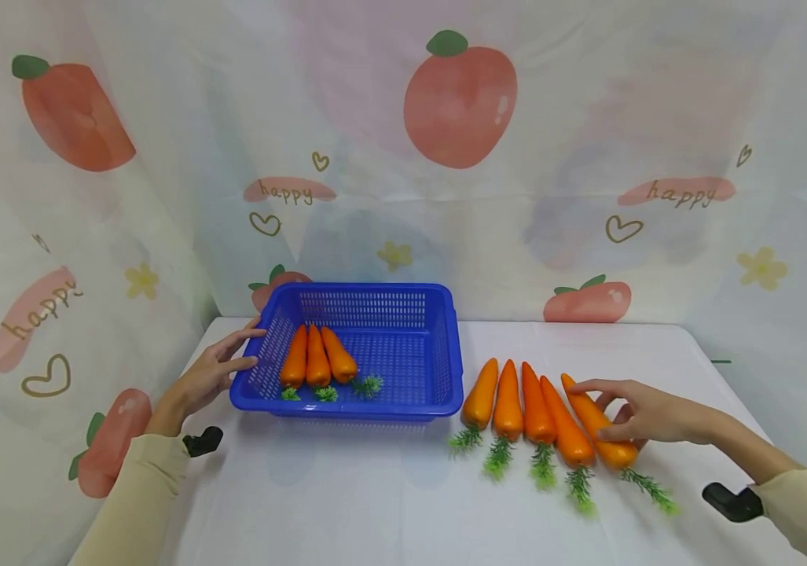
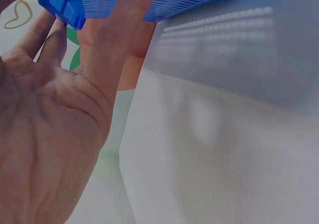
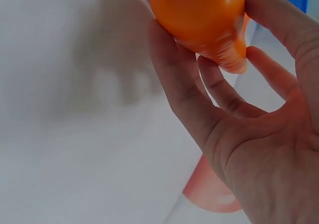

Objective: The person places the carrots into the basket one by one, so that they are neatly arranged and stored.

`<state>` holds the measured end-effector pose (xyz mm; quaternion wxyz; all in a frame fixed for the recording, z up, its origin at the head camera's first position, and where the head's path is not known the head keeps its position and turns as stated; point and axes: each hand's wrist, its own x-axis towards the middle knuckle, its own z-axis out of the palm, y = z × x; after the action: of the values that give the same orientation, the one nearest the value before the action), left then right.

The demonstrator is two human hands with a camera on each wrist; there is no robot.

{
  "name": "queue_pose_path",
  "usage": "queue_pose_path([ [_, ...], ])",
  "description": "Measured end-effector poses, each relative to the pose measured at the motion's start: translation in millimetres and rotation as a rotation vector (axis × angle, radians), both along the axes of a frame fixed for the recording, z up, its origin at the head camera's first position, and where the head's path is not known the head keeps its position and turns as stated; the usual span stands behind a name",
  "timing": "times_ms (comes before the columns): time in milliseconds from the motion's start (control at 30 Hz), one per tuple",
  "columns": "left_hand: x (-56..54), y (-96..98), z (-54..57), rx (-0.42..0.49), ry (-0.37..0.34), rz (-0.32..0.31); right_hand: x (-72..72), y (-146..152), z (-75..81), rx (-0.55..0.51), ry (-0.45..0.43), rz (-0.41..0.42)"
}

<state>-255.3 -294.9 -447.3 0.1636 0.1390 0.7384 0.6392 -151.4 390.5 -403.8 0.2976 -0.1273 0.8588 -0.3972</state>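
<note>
On the right, my right hand (image 1: 647, 410) grips the rightmost carrot (image 1: 615, 453), an orange, glossy one with a feathery green top. The right wrist view shows the thumb on one side of this carrot (image 3: 197, 15) and fingers curled round the other. My left hand (image 1: 207, 376) rests its nearly straight fingers and thumb at the left rim of a blue plastic basket (image 1: 368, 409). From the left wrist, the palm faces the basket's slotted side (image 2: 102, 2). Three carrots (image 1: 317, 358) lie side by side in the basket's left part, tops towards me.
Several more carrots (image 1: 508, 401) fan out in a row between the basket and my right hand, tips away from me. A white-covered table (image 1: 375, 503) carries everything. Behind it and on the left hangs a printed cloth (image 1: 368, 102) with fruit and hearts.
</note>
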Motion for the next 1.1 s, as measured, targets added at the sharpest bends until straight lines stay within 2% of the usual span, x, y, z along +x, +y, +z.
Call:
queue_pose_path([
  [133, -0.1, -0.2, -0.6, 0.009, -0.002, -0.002, -2.2, 2, 12.7, -0.008, 0.020, 0.000],
  [500, -0.3, 0.4, 0.8, -0.001, -0.013, 0.008, -8.5, 3, 44.4, -0.038, 0.157, 0.036],
  [833, -1.6, -1.5, -1.8, -0.011, -0.007, 0.012, -16.8, -11, 61.1, -0.034, 0.181, 0.040],
  [1100, -2.4, -1.0, -2.8, -0.041, -0.002, 0.027, -31.7, -35, 76.3, -0.030, 0.195, 0.071],
])
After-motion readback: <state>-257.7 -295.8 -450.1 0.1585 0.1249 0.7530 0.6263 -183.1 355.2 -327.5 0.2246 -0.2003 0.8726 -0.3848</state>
